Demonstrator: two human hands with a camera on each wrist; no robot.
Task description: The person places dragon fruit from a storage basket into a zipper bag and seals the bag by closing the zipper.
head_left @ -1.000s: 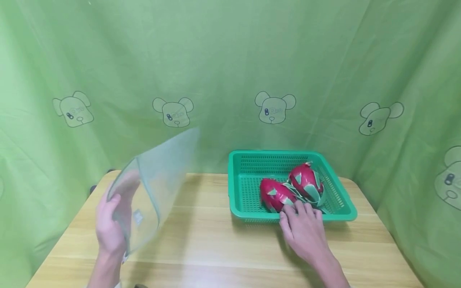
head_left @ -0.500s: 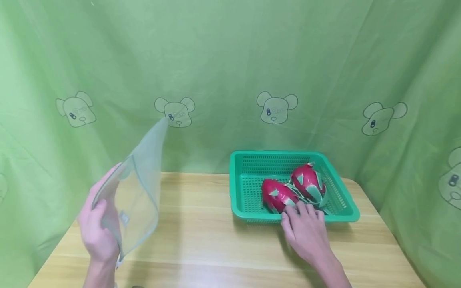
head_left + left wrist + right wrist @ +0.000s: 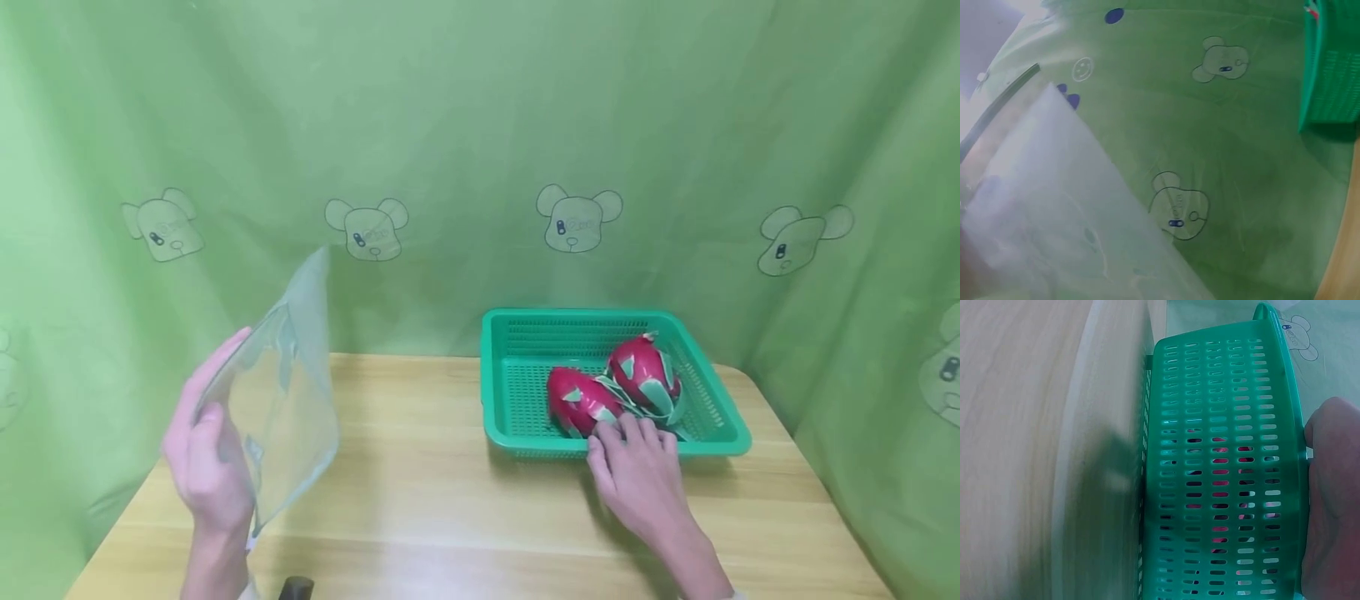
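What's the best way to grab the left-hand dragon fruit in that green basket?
I'd probably grip the left dragon fruit round its plump red middle, coming from above: the basket walls it in but is open on top, and the second fruit crowds its right.

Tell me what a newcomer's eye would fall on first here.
Probably the two red fruits lying in the green basket on the table's right side, with the right hand at its near rim. Next, the pale see-through bag held up by the left hand, over the table's left side. Behind hangs a green curtain printed with cartoon animal heads.
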